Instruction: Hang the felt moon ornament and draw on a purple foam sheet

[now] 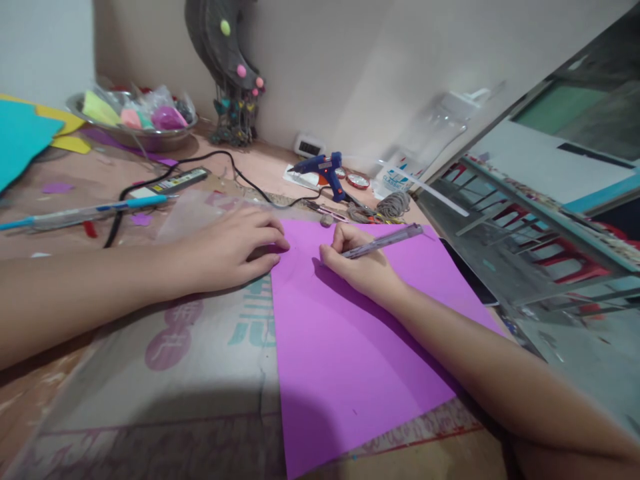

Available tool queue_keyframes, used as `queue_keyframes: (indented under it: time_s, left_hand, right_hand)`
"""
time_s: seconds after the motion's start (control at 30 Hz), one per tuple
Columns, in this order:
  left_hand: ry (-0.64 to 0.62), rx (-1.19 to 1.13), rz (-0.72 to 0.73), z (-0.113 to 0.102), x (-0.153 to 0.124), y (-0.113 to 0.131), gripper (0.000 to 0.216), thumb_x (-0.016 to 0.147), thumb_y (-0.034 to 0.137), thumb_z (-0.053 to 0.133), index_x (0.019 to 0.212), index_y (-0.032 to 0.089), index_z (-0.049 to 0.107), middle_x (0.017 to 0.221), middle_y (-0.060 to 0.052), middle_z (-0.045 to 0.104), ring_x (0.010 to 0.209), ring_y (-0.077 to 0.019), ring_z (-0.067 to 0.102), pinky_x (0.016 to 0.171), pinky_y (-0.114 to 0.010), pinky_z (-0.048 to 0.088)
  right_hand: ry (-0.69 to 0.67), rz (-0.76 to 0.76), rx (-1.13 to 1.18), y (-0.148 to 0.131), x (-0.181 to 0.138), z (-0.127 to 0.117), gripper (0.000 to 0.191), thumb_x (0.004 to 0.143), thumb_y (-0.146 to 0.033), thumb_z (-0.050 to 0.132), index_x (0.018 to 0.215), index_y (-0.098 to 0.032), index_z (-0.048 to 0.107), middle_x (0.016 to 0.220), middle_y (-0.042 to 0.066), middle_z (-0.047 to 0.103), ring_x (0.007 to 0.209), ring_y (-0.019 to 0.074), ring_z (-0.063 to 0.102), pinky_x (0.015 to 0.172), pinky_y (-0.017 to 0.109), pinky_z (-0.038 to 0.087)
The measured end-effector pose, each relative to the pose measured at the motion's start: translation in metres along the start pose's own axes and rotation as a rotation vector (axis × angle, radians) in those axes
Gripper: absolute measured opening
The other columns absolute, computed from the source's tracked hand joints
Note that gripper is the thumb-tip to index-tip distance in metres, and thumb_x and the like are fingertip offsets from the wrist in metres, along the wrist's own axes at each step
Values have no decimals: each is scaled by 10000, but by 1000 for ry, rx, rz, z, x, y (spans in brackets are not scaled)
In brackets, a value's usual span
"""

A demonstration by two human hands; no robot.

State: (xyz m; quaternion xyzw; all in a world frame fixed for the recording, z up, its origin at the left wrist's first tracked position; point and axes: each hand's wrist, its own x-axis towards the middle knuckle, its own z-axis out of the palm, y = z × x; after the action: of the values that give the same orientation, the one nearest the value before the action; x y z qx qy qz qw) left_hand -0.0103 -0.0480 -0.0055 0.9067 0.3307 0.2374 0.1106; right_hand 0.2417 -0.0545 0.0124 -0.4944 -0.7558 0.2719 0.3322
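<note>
Purple paper [350, 347], right hand [364, 264] above gripping pen [387, 241], left hand [237, 245] at edge

Single head-worn camera, close above worktable [60, 235], facing forward and down toward wall [340, 73].

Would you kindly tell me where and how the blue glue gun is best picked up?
I'd grip the blue glue gun by its handle, coming from the near right side. The handle juts toward the purple paper, while the nozzle points left; a small red light shows on the body, so the nozzle may be hot.
</note>
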Motion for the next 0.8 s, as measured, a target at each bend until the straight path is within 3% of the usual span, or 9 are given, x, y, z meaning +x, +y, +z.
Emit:
queue_keyframes:
  time_s: [0.2, 0.43, 0.8]
  left_hand:
    - [0, 3, -1, 1, 0, 0, 374, 988, 416, 458, 1103, 204, 744, 1202, -107, 698, 1185, -303, 611, 1083, -525, 450]
    - [1, -5, -3, 1, 0, 0, 373, 986, 411, 465, 1103, 196, 746, 1197, -116, 695, 1185, -313, 607, 1078, -537, 449]
    - [13, -11, 4, 1, 0, 0, 343, 974, 388, 480, 1090, 201, 744, 1191, -113, 696, 1166, -312, 614, 1065, -532, 455]
  right_hand:
    - [68, 40, 21, 5, 4, -3, 312, 807, -319, 621, 645, -254, 361, 576, -60, 428, 542, 105, 394, 546, 274, 301]
    - [-28, 71, 23, 2, 2, -2, 310, 790, -317, 637, 642, -251, 374, 557, -64, 428, 516, 100, 397, 520, 266, 296]
    - [73, 48, 2, 10, 11, -5, 323, 817, -340, 639, 663, -254, 369, 554, -50, 440, 579, 125, 406, 546, 267, 310]
